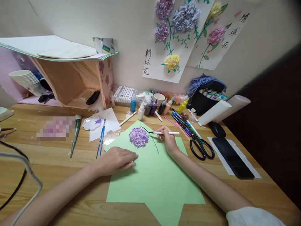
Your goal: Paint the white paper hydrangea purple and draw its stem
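My right hand (166, 138) pinches a white marker pen (172, 133) with a dark tip. The tip points left, at thin black curved lines on a green star-shaped paper (160, 182). Beside the tip, a round purple flower (139, 137) made of small crumpled bits is on the paper. My left hand (121, 160) rests on the paper's left part, below the flower. Its fingers are bent together, and a small white bit shows between the fingertips; what it is stays unclear.
Black-handled scissors (201, 146), several pens (180, 121) and a phone (231, 158) lie to the right. Paint bottles (153, 107) stand behind the paper. Thin blue brushes (101, 139), a palette (91, 123) and a green-handled brush (75, 136) are on the left. Cables (30, 172) cross the left front.
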Action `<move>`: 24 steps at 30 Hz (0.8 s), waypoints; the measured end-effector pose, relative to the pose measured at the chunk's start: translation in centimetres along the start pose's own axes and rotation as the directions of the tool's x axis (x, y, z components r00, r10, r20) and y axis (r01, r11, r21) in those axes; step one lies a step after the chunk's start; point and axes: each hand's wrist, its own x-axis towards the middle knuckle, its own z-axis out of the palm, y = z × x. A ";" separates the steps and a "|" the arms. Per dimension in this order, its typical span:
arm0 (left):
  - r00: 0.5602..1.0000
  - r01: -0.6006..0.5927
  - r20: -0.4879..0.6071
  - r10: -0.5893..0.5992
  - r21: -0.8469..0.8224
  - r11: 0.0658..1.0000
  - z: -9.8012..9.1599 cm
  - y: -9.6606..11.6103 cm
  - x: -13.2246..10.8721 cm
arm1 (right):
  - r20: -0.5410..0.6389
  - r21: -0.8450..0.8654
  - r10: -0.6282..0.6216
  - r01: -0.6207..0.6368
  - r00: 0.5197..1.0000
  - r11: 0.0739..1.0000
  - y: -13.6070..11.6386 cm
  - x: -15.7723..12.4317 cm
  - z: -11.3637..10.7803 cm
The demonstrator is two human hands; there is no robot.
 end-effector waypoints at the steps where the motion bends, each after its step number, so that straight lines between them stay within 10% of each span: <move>1: 1.000 -0.009 -0.006 0.009 0.040 0.999 0.1 0.0 0.0 | -0.003 0.002 0.007 -0.007 1.000 1.000 0.0 -0.5 -0.3; 12: 0.996 -0.085 0.030 0.079 0.315 0.945 0.7 -0.4 0.7 | 0.133 -0.165 -0.016 0.038 0.991 0.985 -0.6 2.0 -1.7; 24: 1.000 -0.001 0.017 -0.001 0.139 0.990 0.7 -0.8 0.6 | 0.159 -0.312 -0.032 0.080 0.987 0.947 -0.6 1.8 -1.6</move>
